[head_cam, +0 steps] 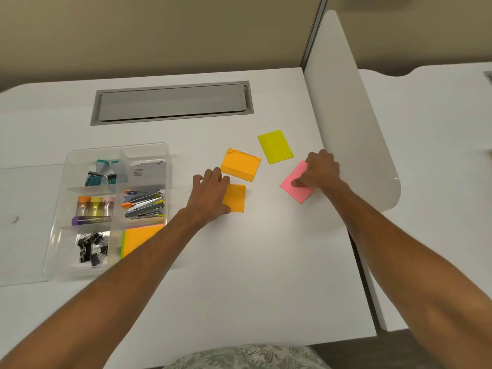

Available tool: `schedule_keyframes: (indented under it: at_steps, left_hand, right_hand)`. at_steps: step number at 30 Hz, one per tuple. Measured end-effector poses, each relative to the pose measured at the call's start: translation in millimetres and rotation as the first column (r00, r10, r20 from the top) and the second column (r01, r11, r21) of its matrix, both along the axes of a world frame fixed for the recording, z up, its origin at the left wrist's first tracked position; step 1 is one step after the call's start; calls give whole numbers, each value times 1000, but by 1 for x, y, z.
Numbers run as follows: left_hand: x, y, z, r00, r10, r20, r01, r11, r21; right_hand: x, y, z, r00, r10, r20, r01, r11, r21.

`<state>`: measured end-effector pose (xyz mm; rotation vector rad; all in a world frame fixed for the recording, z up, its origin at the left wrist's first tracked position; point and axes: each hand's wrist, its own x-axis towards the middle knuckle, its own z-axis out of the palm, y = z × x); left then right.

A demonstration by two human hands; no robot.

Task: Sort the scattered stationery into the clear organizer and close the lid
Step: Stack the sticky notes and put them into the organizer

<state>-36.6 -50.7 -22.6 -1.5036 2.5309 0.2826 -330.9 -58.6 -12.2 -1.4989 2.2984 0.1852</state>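
A clear plastic six-compartment organizer is positioned on the left part of the white desk. Its transparent lid is laid open flat to its left. The compartments are occupied as follows: teal-labelled small items at far left, a grey box with printed lettering at far right, capped tubes in orange, yellow, pink and purple at middle left, metal staplers with orange parts at middle right, black binder clips at near left, and a stack of orange sticky notes at near right, partly hidden by the left forearm.

Four loose pads are located on the desk to the right of the organizer. The left hand is laid with spread fingers on the left edge of a small orange square sticky pad; whether the pad is gripped cannot be told. A larger orange sticky pad is found just beyond it, apart from the hand. The right hand is curled over the far corner of a pink rectangular sticky pad, with thumb and fingers pinched on it. A yellow-green rectangular sticky pad lies between the larger orange pad and a white curved desk divider.

A grey recessed cable hatch is set into the far part of the desk.
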Motion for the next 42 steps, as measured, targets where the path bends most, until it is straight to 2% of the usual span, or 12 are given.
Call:
schedule_keyframes:
  at_steps: [3, 7, 11, 15, 19, 24, 29, 33, 37, 42]
  left_hand:
    - [4, 5, 0, 995, 22, -93, -26, 999, -37]
    - [9, 7, 12, 980, 83, -183, -88, 996, -18]
    - [24, 7, 26, 938, 186, -292, -175, 982, 63]
    - [53, 6, 43, 860, 303, -410, -278, 953, 122]
    - [94, 4, 60, 786, 355, -506, -314, 935, 168]
    - [160, 11, 75, 734, 452, -507, -385, 892, 238]
    - [224, 26, 72, 793, 500, -347, -425, 863, 274]
    - [227, 44, 60, 808, 487, -333, -392, 865, 313]
    - [214, 52, 52, 861, 367, -352, -305, 927, 219]
    - [208, 55, 43, 952, 219, -212, -207, 975, 78]
  right_hand:
    - [1, 9, 0, 998, -21, 58, 24, 998, -62]
    - [4, 22, 6, 932, -102, 348, 156, 979, -133]
    - [17, 37, 18, 794, -122, 596, 256, 956, -144]
    - [45, 48, 35, 639, -46, 768, 239, 961, -141]
    - [85, 49, 46, 613, 3, 790, 211, 963, -168]
    - [143, 42, 52, 566, -18, 824, 233, 963, -138]
    - [194, 40, 58, 522, 33, 852, 198, 967, -159]
    - [224, 42, 60, 519, 56, 853, 169, 971, -167]
    - [244, 47, 61, 544, 81, 835, 155, 969, -194]
    - [262, 56, 66, 577, 96, 811, 134, 968, -210]
